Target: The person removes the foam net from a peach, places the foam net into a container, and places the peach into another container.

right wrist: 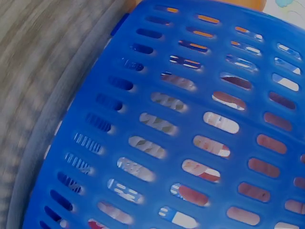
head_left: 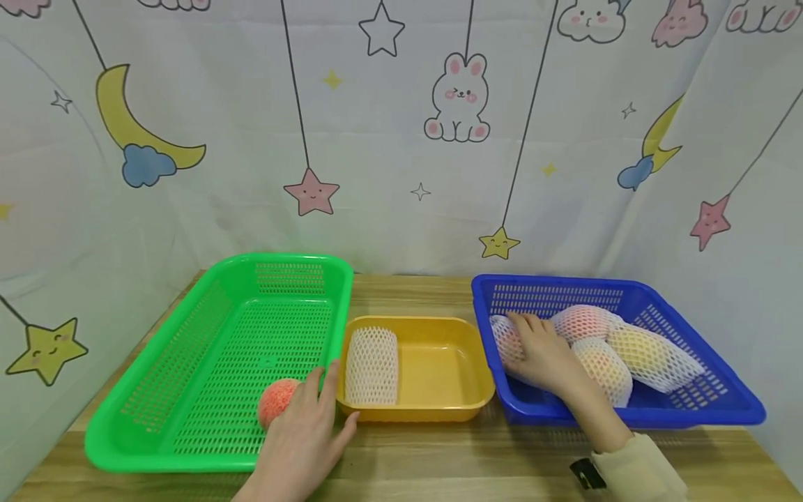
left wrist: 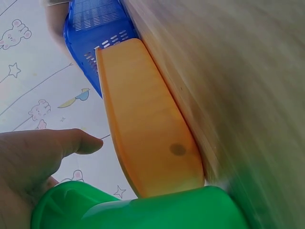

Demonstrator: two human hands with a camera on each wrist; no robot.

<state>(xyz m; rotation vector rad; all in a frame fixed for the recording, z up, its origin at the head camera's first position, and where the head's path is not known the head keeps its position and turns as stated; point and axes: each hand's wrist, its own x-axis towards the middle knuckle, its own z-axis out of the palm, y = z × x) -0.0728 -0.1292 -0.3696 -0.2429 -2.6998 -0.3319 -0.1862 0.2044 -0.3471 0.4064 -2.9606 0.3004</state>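
Note:
My left hand (head_left: 305, 422) is over the front right rim of the green basket (head_left: 251, 464), its fingers fairly straight and its thumb held apart. A round coral-red fruit (head_left: 276, 402) sits in that basket just left of these fingers, partly covered by the hand. In the left wrist view the thumb (left wrist: 78, 141) sticks out above the green rim. My right hand (head_left: 544, 354) reaches into the blue basket (head_left: 690, 418) and grips a pinkish fruit in a white foam net (head_left: 504, 338) at its left end. The blue basket's slotted wall fills the right wrist view and hides most of that hand.
Between the baskets stands a yellow tray (head_left: 439, 413) with one white foam net sleeve (head_left: 371, 366) at its left end. Several net-wrapped fruits, including a long yellow one (head_left: 652, 355), lie in the blue basket. Behind the wooden table (head_left: 401, 460) hangs a patterned cloth (head_left: 389, 125).

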